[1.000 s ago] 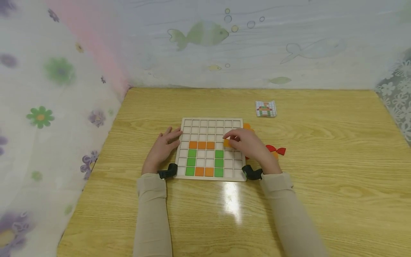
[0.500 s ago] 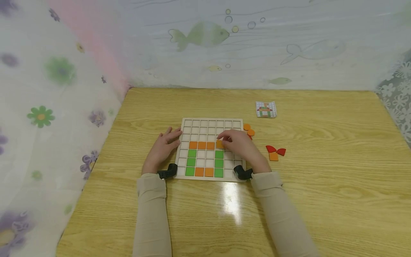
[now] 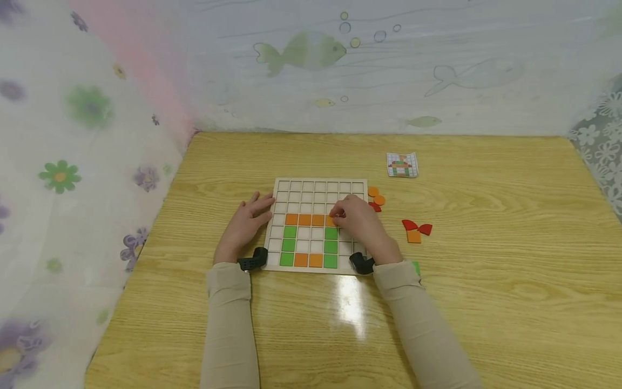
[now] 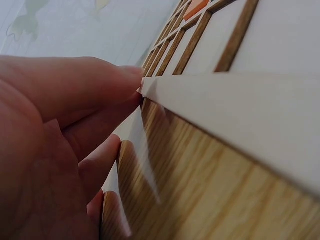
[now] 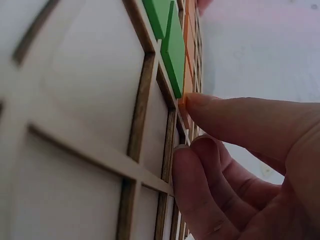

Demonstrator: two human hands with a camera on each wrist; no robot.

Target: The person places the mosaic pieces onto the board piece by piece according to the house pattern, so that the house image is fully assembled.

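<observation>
Over on the left, the left hand [image 3: 243, 227] hasn't budged: fingers loose and apart, tips against the near-side edge of the pale wooden grid board [image 3: 320, 180], seemingly steadying it. Across the board we go, past the left column of flat green squares [image 3: 288, 245], along the row of three flat orange squares [image 3: 305, 220], and here's the news! A fourth flat orange square [image 3: 329, 221], a second ago over the next column to the right and then tilted above its cell, now lies right at the row's end, just beyond the right column of flat green squares [image 3: 331, 247]. To my eye that spans both green columns, the piece as good as placed. The right hand [image 3: 359, 219] has its fingers curled in close, one tip touching that square; whether they pinch it or merely nudge it flat, I can't tell. Further right, two orange discs [image 3: 376, 196] lie by the board, then a small printed paper card [image 3: 402, 165], two red quarter-round pieces [image 3: 425, 230] and a loose orange square [image 3: 414, 236], all untouched, while a flat green piece [image 3: 416, 267] now peeks out beside the cuff.
</observation>
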